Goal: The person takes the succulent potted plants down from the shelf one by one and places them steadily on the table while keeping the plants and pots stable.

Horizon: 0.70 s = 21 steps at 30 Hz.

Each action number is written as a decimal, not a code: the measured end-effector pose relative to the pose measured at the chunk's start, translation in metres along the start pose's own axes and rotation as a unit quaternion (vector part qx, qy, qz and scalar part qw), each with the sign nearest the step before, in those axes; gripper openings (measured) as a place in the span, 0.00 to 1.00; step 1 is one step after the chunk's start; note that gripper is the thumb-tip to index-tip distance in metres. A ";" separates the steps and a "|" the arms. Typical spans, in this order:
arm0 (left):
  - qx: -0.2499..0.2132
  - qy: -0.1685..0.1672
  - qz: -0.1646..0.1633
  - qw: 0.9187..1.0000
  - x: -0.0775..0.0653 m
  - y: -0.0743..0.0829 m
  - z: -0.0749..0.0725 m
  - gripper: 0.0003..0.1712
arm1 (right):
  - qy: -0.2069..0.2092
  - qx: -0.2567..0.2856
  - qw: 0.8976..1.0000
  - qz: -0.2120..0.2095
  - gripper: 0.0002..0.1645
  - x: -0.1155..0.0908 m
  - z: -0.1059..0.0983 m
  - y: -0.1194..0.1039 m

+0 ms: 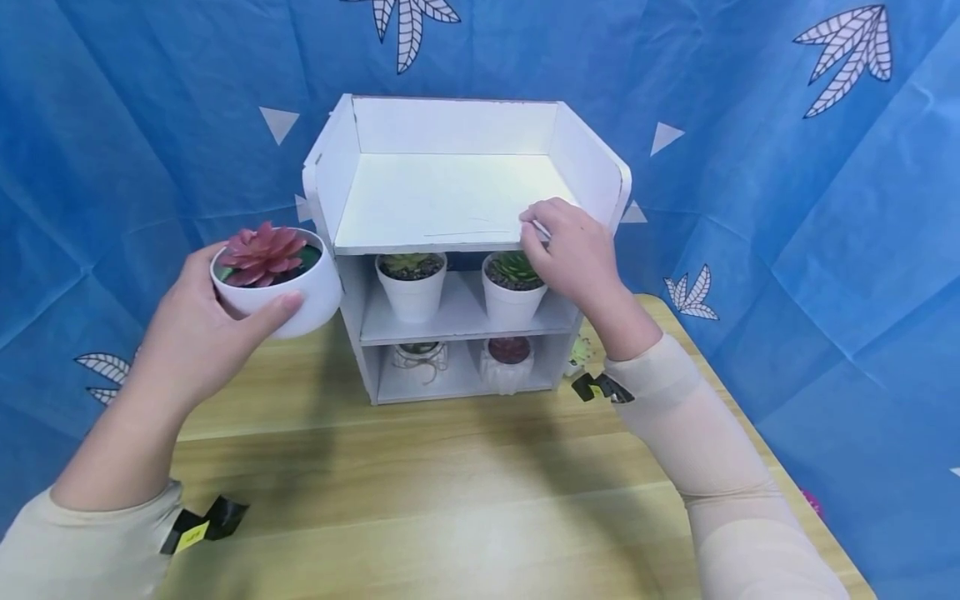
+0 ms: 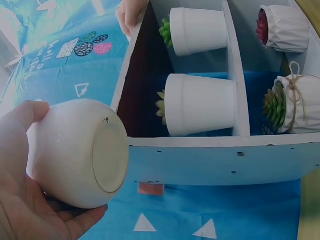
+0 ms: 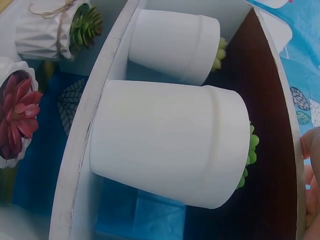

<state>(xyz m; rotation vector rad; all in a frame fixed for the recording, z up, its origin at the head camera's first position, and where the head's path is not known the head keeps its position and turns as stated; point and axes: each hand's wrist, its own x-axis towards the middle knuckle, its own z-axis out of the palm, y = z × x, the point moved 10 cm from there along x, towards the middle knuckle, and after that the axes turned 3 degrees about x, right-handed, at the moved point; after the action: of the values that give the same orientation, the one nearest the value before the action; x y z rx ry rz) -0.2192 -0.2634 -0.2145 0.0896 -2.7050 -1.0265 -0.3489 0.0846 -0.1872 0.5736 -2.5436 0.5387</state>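
Observation:
My left hand (image 1: 198, 321) holds a round white bowl-shaped pot (image 1: 318, 292) with a red succulent (image 1: 262, 254) in it, raised beside the upper left of a white shelf unit (image 1: 450, 200). The left wrist view shows the pot's base (image 2: 110, 157), thumb and fingers around its sides. My right hand (image 1: 573, 250) is at the front right of the unit's top board, its fingers loosely curled on the edge. Below it, a white pot (image 1: 513, 304) with a green succulent stands on the middle shelf, next to another white pot (image 1: 412, 296) with a green plant.
On the bottom shelf are a twine-tied white pot (image 1: 420, 358) and a white pot with a dark red succulent (image 1: 508, 350). A pale green plant (image 1: 580, 352) shows behind the unit's right side. The unit stands on a wooden table (image 1: 450, 483) before a blue patterned cloth (image 1: 750, 208).

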 end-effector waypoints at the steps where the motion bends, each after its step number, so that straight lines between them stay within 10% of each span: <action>1: 0.003 -0.001 -0.002 1.000 0.000 -0.002 0.001 0.61 | -0.001 0.000 1.000 0.000 0.25 0.000 0.000 0.000; 21: -0.030 0.015 0.002 0.999 0.005 -0.032 0.013 0.57 | -0.007 -0.004 1.000 0.002 0.24 0.000 0.000 0.000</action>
<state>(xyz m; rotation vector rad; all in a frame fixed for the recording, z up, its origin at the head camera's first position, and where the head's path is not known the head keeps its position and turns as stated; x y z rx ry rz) -0.2281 -0.2796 -0.2436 0.0883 -2.6439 -1.0942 -0.3487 0.0845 -0.1867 0.5702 -2.5600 0.5268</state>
